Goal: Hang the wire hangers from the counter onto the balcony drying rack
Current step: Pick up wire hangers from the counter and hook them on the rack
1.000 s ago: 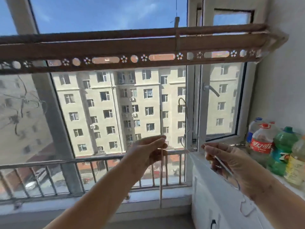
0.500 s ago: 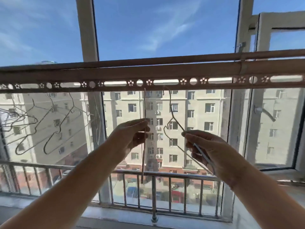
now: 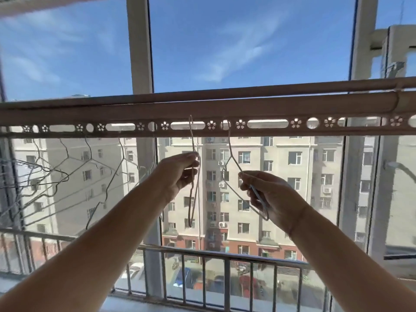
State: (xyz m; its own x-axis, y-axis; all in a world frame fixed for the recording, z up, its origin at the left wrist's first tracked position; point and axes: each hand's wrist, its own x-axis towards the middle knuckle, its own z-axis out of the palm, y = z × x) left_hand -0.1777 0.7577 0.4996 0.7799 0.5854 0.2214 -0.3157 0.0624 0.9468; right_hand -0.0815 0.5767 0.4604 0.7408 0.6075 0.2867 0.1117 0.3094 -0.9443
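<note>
The drying rack (image 3: 225,110) runs across the view as two beige bars with a perforated strip below. My left hand (image 3: 177,173) pinches a wire hanger (image 3: 194,199) seen edge-on, its hook in a slot of the strip. My right hand (image 3: 267,194) grips a second wire hanger (image 3: 231,158) by its shoulder, its hook reaching into a round hole of the strip. Several more wire hangers (image 3: 67,176) hang from the rack to the left.
A white window post (image 3: 140,46) stands behind the rack. A metal railing (image 3: 225,258) runs along the window bottom. An opened window sash with a handle (image 3: 403,167) is at the right. Apartment buildings and parked cars lie outside.
The view turned left from the counter and bottles and rose to the rack. Both hands lifted their hangers up, and the hooks now sit at the perforated strip.
</note>
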